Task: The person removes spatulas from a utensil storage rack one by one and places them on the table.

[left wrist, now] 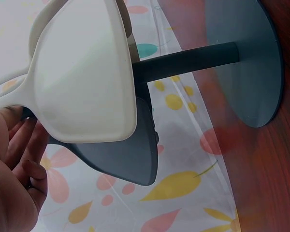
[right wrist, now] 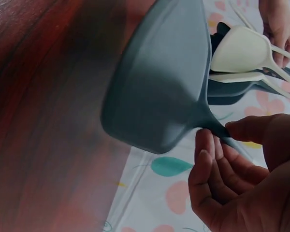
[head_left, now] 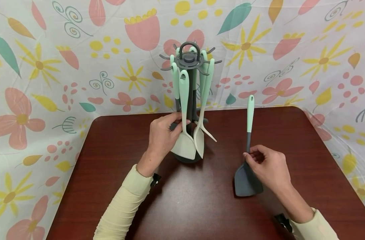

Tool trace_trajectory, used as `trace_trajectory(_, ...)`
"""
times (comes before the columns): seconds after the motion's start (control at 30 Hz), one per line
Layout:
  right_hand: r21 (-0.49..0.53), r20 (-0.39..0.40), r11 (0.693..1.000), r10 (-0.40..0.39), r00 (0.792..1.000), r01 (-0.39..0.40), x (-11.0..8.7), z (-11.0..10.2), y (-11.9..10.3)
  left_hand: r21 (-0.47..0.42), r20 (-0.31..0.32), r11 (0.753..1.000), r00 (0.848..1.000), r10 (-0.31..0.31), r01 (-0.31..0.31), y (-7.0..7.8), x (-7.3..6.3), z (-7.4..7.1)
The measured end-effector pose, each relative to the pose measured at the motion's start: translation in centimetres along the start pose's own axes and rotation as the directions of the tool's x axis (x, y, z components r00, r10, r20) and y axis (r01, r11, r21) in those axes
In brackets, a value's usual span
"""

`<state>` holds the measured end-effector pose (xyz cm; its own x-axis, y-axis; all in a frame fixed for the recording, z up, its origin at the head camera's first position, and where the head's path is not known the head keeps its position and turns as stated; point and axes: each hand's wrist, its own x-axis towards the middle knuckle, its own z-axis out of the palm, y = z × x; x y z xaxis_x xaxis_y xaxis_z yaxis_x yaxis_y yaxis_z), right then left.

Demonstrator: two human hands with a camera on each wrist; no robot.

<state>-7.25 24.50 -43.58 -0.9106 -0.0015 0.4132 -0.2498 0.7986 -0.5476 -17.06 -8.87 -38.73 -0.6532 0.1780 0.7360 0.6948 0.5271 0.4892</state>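
Note:
My right hand (head_left: 270, 166) pinches the neck of a turner with a dark grey head (head_left: 246, 180) and a mint handle, held handle upward at the table's right side. Its broad blade fills the middle of the right wrist view. At the rack (head_left: 189, 61), my left hand (head_left: 162, 133) reaches in behind a cream turner (head_left: 183, 146) and pinches the dark neck of another grey turner (left wrist: 121, 145). The cream turner partly covers that grey one and my fingertips. A cream fork-like utensil (head_left: 209, 133) and a cream spoon-shaped one (head_left: 198, 141) hang beside them.
The rack stands on a round dark base (left wrist: 261, 72), with hooks fanning out at its top and several mint handles hanging round it. A brown wooden table (head_left: 200, 206) lies beneath. Behind it hangs a flower-patterned cloth (head_left: 80, 66).

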Motion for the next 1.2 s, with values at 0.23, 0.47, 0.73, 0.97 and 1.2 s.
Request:
trace_trajectory(0.23, -0.016, 0.072, 0.999, 0.035, 0.997, -0.034, 0.0, -0.1, 0.6, -0.012, 0.001, 1.000, 1.000, -0.013, 0.013, 0.0, 0.0, 0.0)
trace_trajectory(0.47, -0.059, 0.155, 0.994, 0.102, 0.983, -0.094, 0.2, -0.1, 1.2, -0.005, 0.002, 1.000, 1.000, -0.003, 0.003, 0.0, 0.0, 0.1)
trace_trajectory(0.73, -0.071, 0.302, 0.984, 0.178, 0.937, -0.164, 0.7, 0.1, 1.7, -0.006, 0.000, 1.000, 1.000, -0.014, 0.014, 0.0, 0.0, 0.0)
trace_trajectory(0.97, -0.071, 0.391, 0.978, 0.207, 0.897, -0.195, 1.2, 0.3, 2.0, -0.009, 0.002, 1.000, 1.000, -0.016, 0.016, 0.0, -0.1, -0.1)
trace_trajectory(1.2, -0.097, 0.447, 0.969, 0.245, 0.860, -0.225, 2.0, 0.8, 2.4, -0.009, 0.005, 1.000, 1.000, -0.016, 0.016, 0.0, -0.1, -0.1)
